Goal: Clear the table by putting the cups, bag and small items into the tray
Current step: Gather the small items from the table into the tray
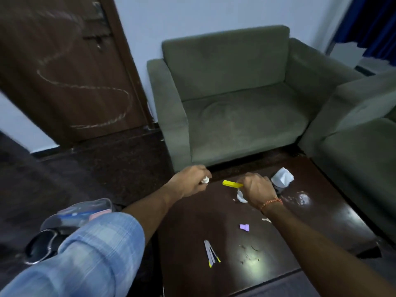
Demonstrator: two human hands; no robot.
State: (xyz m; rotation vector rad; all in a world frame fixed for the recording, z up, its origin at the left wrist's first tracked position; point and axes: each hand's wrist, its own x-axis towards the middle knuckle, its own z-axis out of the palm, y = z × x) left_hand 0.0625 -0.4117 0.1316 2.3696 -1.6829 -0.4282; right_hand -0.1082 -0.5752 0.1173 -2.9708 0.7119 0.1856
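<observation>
My left hand is closed around a small white item at the far left edge of the dark wooden table. My right hand grips a flat yellow strip that sticks out to the left, and it hovers over a scrap of white paper. A crumpled white bag lies just beyond that hand. A small purple piece and a grey and yellow wrapper rest nearer to me on the table. No cups are visible.
A clear tray with blue and pink items sits low at the left beside my sleeve, with a dark round object near it. Green armchairs stand behind and right of the table. A brown door is at the far left.
</observation>
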